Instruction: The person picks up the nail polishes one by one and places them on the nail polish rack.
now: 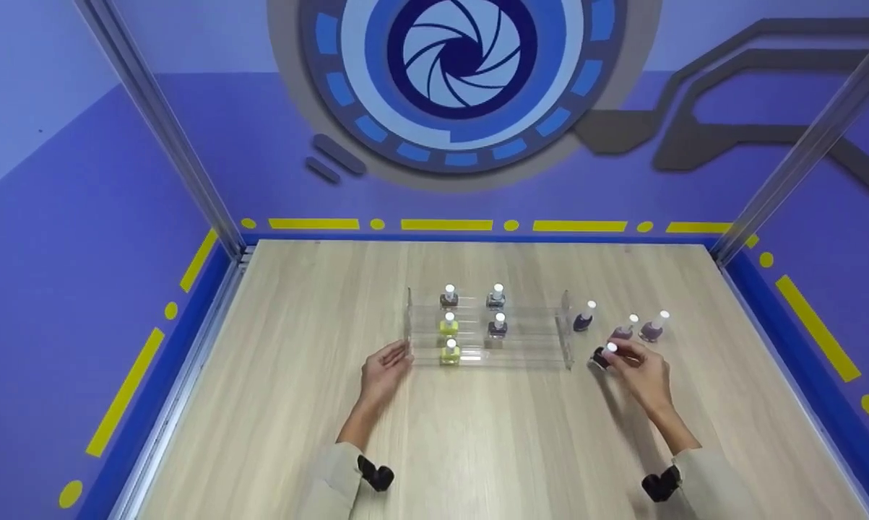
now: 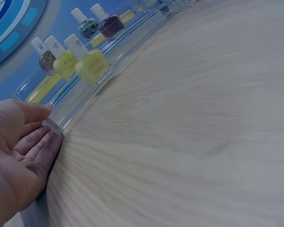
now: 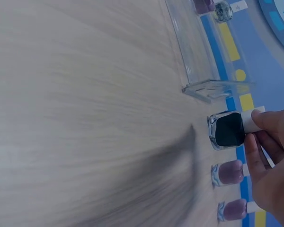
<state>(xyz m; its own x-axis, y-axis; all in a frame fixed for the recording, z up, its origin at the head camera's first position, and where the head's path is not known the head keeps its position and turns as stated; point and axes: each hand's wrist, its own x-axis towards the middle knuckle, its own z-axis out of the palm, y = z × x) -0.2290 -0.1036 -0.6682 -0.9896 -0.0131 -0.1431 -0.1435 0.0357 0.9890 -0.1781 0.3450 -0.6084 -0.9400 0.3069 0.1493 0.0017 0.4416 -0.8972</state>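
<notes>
A: What sits on the bench [image 1: 297, 433]?

B: A clear tiered rack [image 1: 488, 339] with five bottles. The left hand [image 1: 383, 375] rests flat and relaxed against its left end, likely steadying it.

A: And the right hand [image 1: 643, 375]?

B: It pinches the white cap of a dark polish bottle [image 3: 228, 129], tilted just right of the rack, near three purple bottles [image 1: 625, 326].
</notes>
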